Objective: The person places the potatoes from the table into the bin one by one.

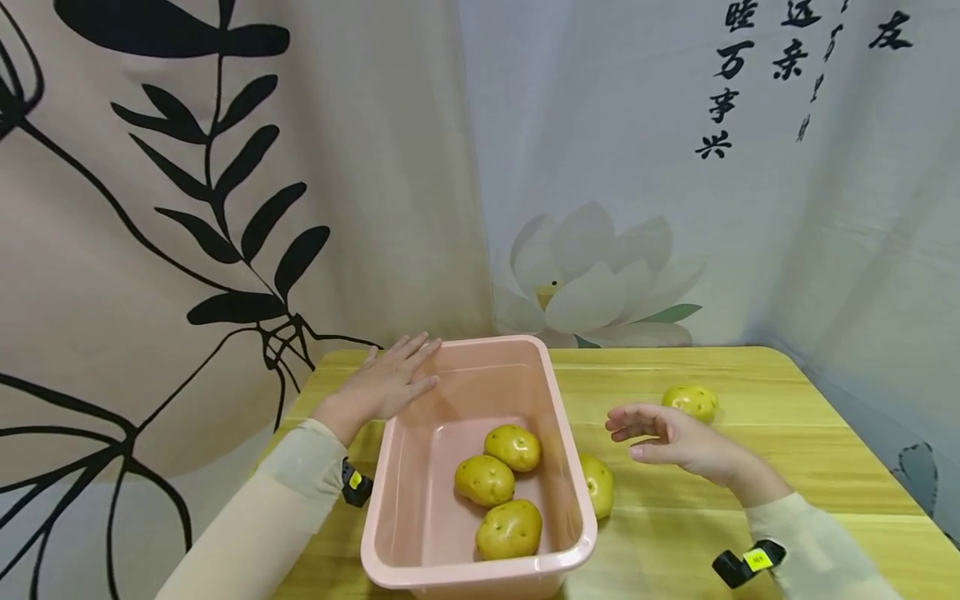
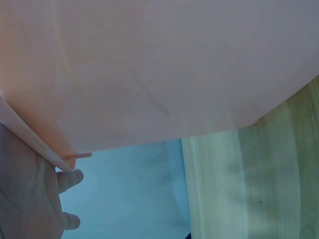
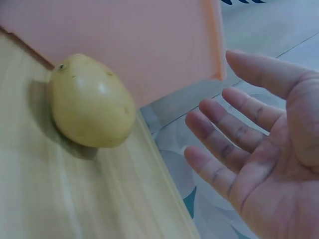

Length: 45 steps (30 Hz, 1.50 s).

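Observation:
A pink plastic basin (image 1: 408,467) stands on the table with three potatoes inside: one near the front (image 1: 509,530), one in the middle (image 1: 484,481) and one behind (image 1: 513,447). My left hand (image 1: 390,379) rests on the basin's far left corner, fingers extended over the rim; the left wrist view has the hand (image 2: 27,194) against the rim's edge. Right of the basin, my right hand (image 1: 671,437) hovers with nothing in it, its fingers loosely bent. Below and left of it, a potato (image 1: 597,486) sits beside the basin wall, seen whole in the right wrist view (image 3: 92,102).
Another potato (image 1: 690,402) lies farther back on the wooden table (image 1: 780,467), partly behind the right hand. A printed curtain (image 1: 390,167) hangs along the table's back edge.

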Each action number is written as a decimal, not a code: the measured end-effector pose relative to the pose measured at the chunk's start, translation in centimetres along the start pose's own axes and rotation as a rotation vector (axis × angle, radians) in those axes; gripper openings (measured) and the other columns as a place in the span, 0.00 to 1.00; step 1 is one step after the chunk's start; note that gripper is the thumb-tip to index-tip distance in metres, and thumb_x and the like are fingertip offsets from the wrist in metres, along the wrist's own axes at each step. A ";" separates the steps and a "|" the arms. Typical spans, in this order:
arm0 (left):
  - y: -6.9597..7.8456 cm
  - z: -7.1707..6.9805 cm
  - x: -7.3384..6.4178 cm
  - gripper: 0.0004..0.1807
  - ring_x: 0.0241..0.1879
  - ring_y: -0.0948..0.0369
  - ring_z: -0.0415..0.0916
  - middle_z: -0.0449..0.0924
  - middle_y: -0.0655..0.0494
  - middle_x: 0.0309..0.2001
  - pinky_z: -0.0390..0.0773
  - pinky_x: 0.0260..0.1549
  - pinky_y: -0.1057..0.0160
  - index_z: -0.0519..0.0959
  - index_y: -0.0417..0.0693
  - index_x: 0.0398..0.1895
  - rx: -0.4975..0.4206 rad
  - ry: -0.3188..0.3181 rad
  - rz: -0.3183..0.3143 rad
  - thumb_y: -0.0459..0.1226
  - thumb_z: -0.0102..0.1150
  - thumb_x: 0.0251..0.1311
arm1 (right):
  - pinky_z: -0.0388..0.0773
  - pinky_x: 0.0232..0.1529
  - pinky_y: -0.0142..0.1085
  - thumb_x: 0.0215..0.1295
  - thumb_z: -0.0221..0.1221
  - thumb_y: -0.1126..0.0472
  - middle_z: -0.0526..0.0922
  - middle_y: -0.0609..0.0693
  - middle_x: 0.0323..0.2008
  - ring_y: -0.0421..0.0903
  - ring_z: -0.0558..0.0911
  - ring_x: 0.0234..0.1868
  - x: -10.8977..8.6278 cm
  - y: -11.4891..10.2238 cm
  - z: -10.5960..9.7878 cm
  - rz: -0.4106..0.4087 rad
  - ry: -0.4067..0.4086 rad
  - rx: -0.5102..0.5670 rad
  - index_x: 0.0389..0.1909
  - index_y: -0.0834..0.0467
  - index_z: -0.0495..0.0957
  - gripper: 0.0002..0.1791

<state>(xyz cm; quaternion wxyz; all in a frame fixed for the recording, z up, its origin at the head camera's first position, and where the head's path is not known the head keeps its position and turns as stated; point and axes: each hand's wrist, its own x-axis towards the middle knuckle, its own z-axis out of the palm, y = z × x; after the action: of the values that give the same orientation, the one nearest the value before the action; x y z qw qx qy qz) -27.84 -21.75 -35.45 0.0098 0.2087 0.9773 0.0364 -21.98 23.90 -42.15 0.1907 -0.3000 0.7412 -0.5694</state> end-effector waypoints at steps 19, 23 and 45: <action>-0.1 0.0 -0.3 0.38 0.75 0.47 0.38 0.40 0.53 0.77 0.38 0.65 0.32 0.44 0.63 0.77 -0.017 0.008 0.021 0.65 0.27 0.69 | 0.66 0.63 0.49 0.66 0.59 0.65 0.66 0.70 0.63 0.67 0.65 0.64 0.8 3.6 2.4 0.044 0.020 -0.036 0.67 0.71 0.60 0.32; 0.0 -0.1 -0.3 0.38 0.74 0.47 0.38 0.41 0.52 0.77 0.39 0.65 0.32 0.44 0.62 0.78 -0.019 0.016 0.025 0.64 0.28 0.69 | 0.65 0.63 0.50 0.66 0.59 0.65 0.66 0.70 0.63 0.67 0.65 0.64 1.2 4.5 2.7 0.037 0.014 -0.021 0.68 0.73 0.58 0.33; 0.2 0.2 -0.3 0.37 0.75 0.48 0.38 0.40 0.54 0.77 0.39 0.65 0.33 0.44 0.61 0.77 -0.035 0.022 0.030 0.63 0.27 0.70 | 0.69 0.56 0.28 0.61 0.65 0.62 0.70 0.58 0.63 0.49 0.72 0.58 2.5 6.2 5.5 0.064 -0.040 0.016 0.69 0.65 0.60 0.37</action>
<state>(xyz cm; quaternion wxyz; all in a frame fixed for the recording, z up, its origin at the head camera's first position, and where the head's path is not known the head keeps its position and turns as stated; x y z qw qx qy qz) -27.42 -21.67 -35.67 0.0020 0.2228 0.9733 0.0558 -21.85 19.31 -49.50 0.2258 -0.2860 0.7419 -0.5629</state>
